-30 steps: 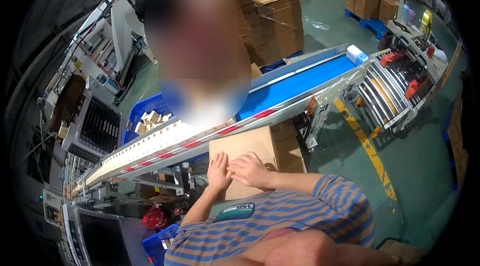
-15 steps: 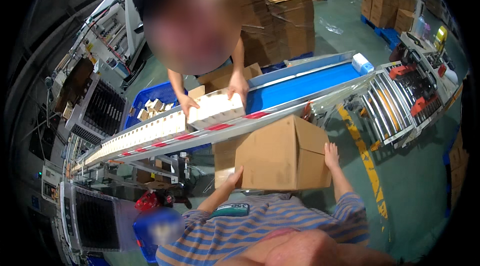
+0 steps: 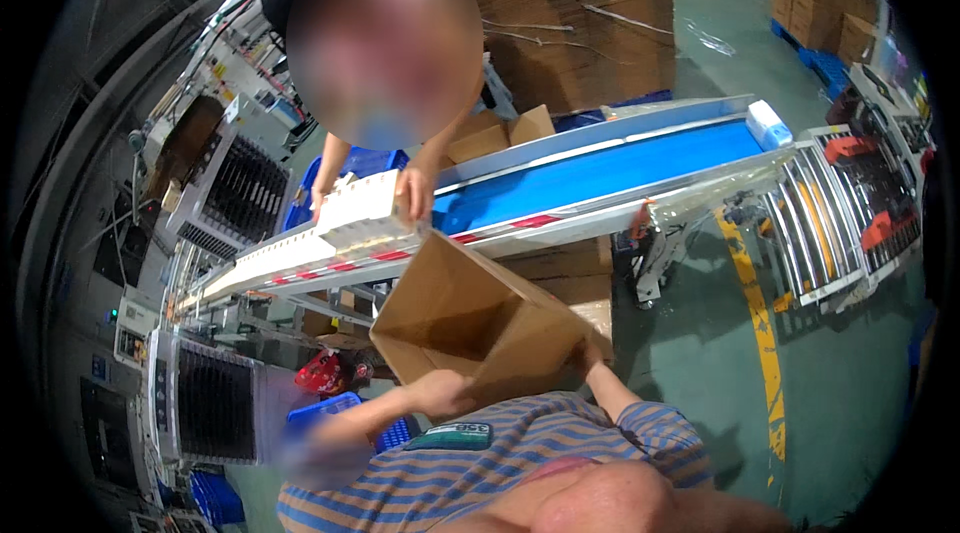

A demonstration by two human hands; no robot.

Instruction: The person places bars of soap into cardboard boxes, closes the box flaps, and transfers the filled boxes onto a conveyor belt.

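An open cardboard box (image 3: 540, 308) is tilted in front of my body, its opening turned up and to the left so that the bare inside shows. My left hand (image 3: 442, 391) grips the near edge of that opening. On the box's right side, my right hand (image 3: 592, 351) holds the lower corner, some fingers hidden in shadow. Just beyond the box, a co-worker's hands press a block of white packs (image 3: 365, 211) together from both ends at the conveyor (image 3: 600, 173).
A row of white packs (image 3: 268, 263) runs down the conveyor's left part; one white pack (image 3: 768, 126) sits at its far right end. More cardboard boxes (image 3: 575, 268) lie beneath the belt. A roller machine (image 3: 835, 213) stands right, and stacks of flattened cardboard (image 3: 620, 33) stand behind.
I have turned the box from its closed side to its open mouth, tilting it leftward. The co-worker's hands have slid the white packs leftward along the conveyor.
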